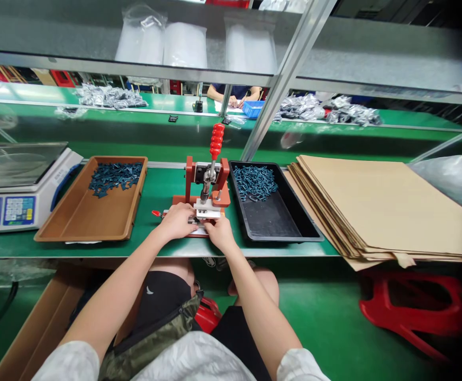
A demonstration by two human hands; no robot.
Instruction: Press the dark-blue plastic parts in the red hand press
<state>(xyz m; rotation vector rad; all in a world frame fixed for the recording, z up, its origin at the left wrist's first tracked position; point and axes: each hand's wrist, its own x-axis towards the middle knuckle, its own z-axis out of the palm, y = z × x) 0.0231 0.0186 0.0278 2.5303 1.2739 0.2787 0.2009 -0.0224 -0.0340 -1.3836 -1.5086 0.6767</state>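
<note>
Head view: both bare hands are at the foot of a brick-red and steel toggle press (208,182), which stands on the near green workbench (155,182) between two trays. My left hand (177,221) curls in at the near left of the pale metal block (208,213); my right hand (218,230) reaches in from the near right, fingertips just beneath it. Whether either grips a part, I cannot tell; my fingers hide that spot. To work well here, I judge it best to seat anything squarely, steady it lightly from both sides, and have fingertips clear of the block before the lever moves.

As for the press, its ridged red handle (216,142) points upright above a shiny metal linkage, framed by two brick-red uprights. To its left, dark blue flat pieces (115,177) lie at the far end of a brown plastic tray (88,219); to its right, slim blue pieces (254,182) fill the far part of a black plastic tray (274,225).
</note>
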